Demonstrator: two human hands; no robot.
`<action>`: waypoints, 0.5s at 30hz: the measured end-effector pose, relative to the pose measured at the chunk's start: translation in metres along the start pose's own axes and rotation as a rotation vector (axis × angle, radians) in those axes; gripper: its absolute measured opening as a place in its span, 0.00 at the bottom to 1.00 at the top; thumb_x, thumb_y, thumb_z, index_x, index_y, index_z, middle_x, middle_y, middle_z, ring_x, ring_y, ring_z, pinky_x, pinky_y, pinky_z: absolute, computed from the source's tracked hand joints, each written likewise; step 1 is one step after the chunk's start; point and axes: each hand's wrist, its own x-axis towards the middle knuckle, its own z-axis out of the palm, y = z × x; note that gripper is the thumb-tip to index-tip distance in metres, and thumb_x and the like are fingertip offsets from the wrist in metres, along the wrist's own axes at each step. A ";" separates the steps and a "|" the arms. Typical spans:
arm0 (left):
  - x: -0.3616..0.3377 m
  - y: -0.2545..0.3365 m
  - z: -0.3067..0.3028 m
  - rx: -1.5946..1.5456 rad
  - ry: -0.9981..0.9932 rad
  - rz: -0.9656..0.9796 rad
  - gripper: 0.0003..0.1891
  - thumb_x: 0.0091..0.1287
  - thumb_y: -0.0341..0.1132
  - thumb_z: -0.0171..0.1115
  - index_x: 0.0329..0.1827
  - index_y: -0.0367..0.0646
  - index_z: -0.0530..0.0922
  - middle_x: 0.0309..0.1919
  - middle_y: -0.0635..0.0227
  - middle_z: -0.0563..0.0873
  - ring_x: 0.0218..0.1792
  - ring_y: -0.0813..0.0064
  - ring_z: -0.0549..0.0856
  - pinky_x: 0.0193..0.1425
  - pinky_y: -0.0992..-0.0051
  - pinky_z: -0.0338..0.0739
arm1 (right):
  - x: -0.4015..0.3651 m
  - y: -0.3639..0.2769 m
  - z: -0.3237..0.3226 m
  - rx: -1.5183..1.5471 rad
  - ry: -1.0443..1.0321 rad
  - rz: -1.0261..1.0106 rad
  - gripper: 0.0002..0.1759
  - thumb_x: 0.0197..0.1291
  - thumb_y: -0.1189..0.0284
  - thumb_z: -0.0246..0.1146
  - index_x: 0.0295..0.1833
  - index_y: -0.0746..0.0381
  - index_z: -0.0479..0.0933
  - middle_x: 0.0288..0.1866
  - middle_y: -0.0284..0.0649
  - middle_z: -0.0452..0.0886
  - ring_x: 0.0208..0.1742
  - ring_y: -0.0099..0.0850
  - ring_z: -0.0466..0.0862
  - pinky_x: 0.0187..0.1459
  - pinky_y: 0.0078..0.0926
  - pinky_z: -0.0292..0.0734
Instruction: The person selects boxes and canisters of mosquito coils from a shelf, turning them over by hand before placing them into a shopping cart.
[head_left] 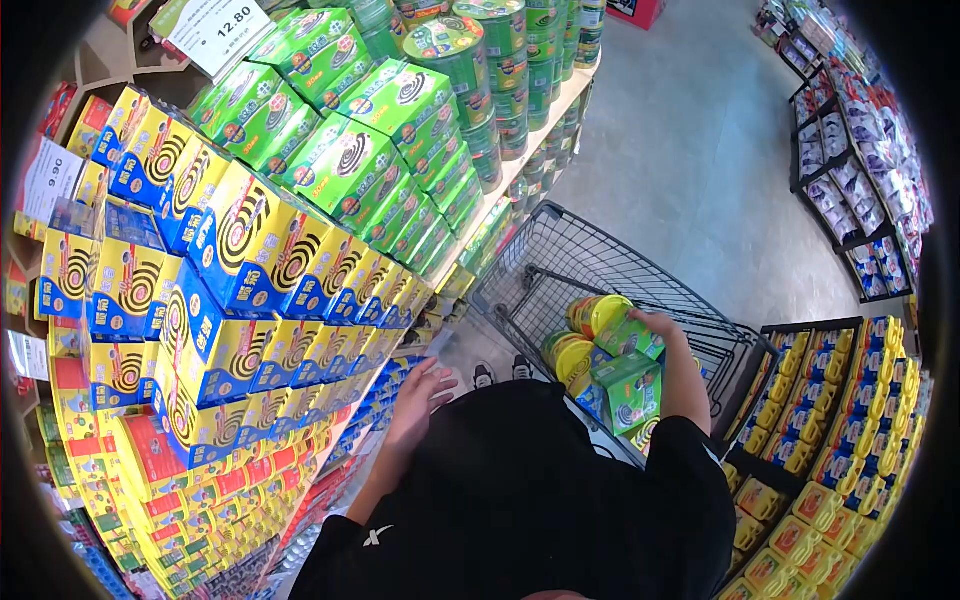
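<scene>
My right hand reaches into the shopping cart and grips the edge of a green box of mosquito coils. Another green box lies just below it, among yellow-lidded round tubs and a blue package partly covered by the boxes. My left hand is empty, its fingers apart, beside the shelf front and near stacked blue-and-yellow mosquito coil boxes. The underside of my right hand's grip is hidden.
Green coil boxes and green round tins stand stacked along the shelf on the left. Price signs stick up above them. Yellow packages fill a rack on the right. Another display stands across the aisle floor.
</scene>
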 end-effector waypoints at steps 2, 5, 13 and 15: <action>-0.001 0.000 0.001 -0.005 -0.003 0.004 0.27 0.78 0.35 0.53 0.77 0.36 0.61 0.63 0.55 0.80 0.61 0.59 0.84 0.62 0.64 0.79 | -0.012 -0.002 0.002 0.068 0.024 0.011 0.45 0.49 0.30 0.64 0.57 0.58 0.87 0.50 0.48 0.87 0.53 0.41 0.85 0.51 0.42 0.83; 0.000 -0.001 0.001 -0.012 -0.018 0.005 0.27 0.79 0.35 0.52 0.77 0.37 0.61 0.63 0.54 0.80 0.61 0.59 0.84 0.62 0.64 0.79 | -0.013 0.008 0.006 0.213 0.095 -0.022 0.37 0.52 0.38 0.67 0.54 0.59 0.88 0.48 0.46 0.88 0.49 0.37 0.85 0.51 0.37 0.81; 0.007 0.003 0.020 0.189 -0.097 0.094 0.31 0.76 0.36 0.60 0.79 0.40 0.61 0.66 0.54 0.78 0.61 0.62 0.82 0.63 0.63 0.78 | -0.108 -0.052 -0.037 0.587 0.399 -0.259 0.28 0.60 0.51 0.66 0.55 0.62 0.86 0.42 0.36 0.85 0.44 0.31 0.83 0.47 0.27 0.76; 0.009 0.008 0.031 0.276 -0.161 0.187 0.35 0.73 0.36 0.65 0.80 0.40 0.59 0.68 0.55 0.75 0.63 0.63 0.80 0.65 0.64 0.76 | -0.138 -0.082 -0.043 0.709 0.351 -0.417 0.32 0.60 0.52 0.66 0.62 0.64 0.83 0.45 0.37 0.86 0.45 0.27 0.81 0.46 0.26 0.75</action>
